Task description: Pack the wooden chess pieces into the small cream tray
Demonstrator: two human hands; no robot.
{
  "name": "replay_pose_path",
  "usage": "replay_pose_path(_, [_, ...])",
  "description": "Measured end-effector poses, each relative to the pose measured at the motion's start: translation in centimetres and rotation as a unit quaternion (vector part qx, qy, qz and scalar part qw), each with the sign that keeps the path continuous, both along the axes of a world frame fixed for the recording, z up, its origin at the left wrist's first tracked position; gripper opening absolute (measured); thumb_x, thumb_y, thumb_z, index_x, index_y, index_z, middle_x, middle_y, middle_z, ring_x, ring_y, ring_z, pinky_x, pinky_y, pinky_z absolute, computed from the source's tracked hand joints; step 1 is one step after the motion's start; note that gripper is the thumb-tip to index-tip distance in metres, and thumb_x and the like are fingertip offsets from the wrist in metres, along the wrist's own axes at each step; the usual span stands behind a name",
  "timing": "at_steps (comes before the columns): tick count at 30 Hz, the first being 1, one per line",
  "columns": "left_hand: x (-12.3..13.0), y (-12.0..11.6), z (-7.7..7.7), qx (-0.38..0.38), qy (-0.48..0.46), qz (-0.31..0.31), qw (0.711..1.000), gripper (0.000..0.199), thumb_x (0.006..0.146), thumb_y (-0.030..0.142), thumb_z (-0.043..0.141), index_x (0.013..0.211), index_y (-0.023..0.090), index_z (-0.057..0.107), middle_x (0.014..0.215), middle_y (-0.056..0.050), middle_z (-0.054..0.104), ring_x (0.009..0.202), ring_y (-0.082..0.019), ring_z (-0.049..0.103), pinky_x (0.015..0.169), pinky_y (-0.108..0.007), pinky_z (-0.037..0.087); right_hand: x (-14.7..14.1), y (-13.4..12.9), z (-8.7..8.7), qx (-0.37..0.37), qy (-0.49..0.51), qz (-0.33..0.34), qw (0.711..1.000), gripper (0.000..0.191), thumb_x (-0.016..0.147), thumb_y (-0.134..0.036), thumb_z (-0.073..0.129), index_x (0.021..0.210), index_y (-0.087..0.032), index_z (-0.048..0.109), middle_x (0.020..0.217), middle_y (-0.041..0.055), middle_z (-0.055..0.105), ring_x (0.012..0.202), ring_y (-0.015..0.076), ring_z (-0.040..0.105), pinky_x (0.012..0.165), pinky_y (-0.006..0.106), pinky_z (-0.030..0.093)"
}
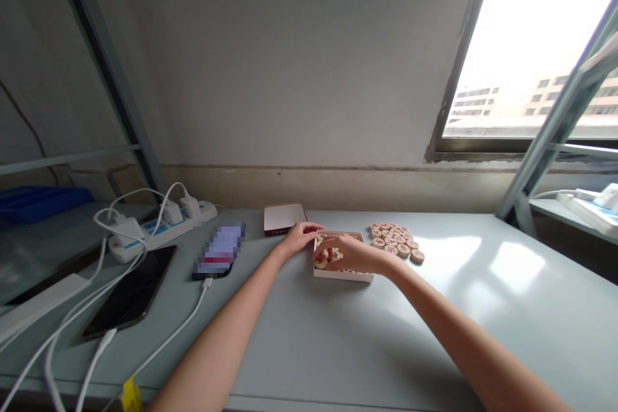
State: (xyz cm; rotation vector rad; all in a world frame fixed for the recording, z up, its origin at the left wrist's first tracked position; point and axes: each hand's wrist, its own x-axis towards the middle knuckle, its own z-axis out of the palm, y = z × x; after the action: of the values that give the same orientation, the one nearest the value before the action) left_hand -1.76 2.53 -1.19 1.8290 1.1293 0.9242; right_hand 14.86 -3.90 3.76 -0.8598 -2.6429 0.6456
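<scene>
A white open box [344, 275] stands on the grey table, with round wooden pieces [320, 262] bearing red and dark characters inside. My right hand [348, 252] reaches over the box from the right, its fingers bent down among the pieces at the left side. Its fingertips are closed around something too small to make out. At the box's back left corner rests my left hand [300, 238], fingers apart and touching the rim. Several more wooden pieces [391, 240] lie in a flat group to the right of the box.
A box lid [284, 216] lies behind my left hand. On the left are a lit phone [220, 251], a dark tablet [131, 293], white cables and a power strip [164, 232]. Metal posts stand at both sides; a window [526, 64] is at the upper right.
</scene>
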Motion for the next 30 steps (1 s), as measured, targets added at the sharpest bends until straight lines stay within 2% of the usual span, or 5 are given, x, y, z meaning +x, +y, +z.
replay_pose_path(10, [0.0,0.3,-0.3,-0.018,-0.025,-0.015,0.999,0.032,0.065,0.01,0.05,0.094,0.008,0.063,0.098,-0.01,0.065,0.092,-0.019,0.057,0.084,-0.028,0.041,5.7,1.6,1.9,-0.04,-0.07,-0.149,0.986,0.027,0.064,-0.029,0.06,0.091,-0.026,0.06,0.097,0.002,0.057,0.082,0.017,0.052,0.065,0.025,0.041])
replay_pose_path(15, [0.0,0.3,-0.3,-0.036,-0.038,-0.01,0.999,0.031,0.064,0.01,0.051,0.093,0.009,0.063,0.097,-0.01,0.065,0.091,-0.018,0.057,0.084,-0.029,0.041,9.7,3.0,1.1,-0.094,-0.11,-0.199,0.969,0.036,0.059,-0.03,0.06,0.095,-0.025,0.057,0.098,0.0039,0.055,0.084,0.0189,0.052,0.065,0.026,0.042])
replay_pose_path(21, [0.0,0.2,-0.2,-0.041,-0.04,-0.008,0.998,0.031,0.064,0.01,0.052,0.093,0.008,0.063,0.098,-0.01,0.064,0.091,-0.019,0.057,0.083,-0.029,0.041,10.6,3.4,0.3,-0.097,-0.155,-0.226,0.957,0.04,0.056,-0.028,0.06,0.095,-0.024,0.056,0.098,0.0048,0.054,0.085,0.0201,0.052,0.066,0.027,0.042])
replay_pose_path(25, [0.0,0.0,0.0,-0.037,-0.041,-0.012,0.998,0.031,0.064,0.01,0.051,0.092,0.009,0.063,0.097,-0.009,0.065,0.09,-0.018,0.057,0.083,-0.028,0.041,9.0,3.6,-0.7,-0.018,-0.148,-0.245,0.958,0.037,0.065,-0.025,0.049,0.102,-0.031,0.052,0.108,0.0041,0.05,0.098,0.022,0.047,0.076,0.033,0.041])
replay_pose_path(30, [0.0,-0.3,0.2,-0.029,-0.033,-0.009,0.999,0.031,0.064,0.01,0.05,0.093,0.01,0.064,0.097,-0.008,0.065,0.091,-0.018,0.056,0.084,-0.028,0.04,6.3,4.1,-2.9,0.134,-0.12,-0.341,0.923,0.042,0.072,-0.012,0.03,0.109,-0.02,0.046,0.115,0.0088,0.05,0.111,0.0219,0.04,0.091,0.044,0.029])
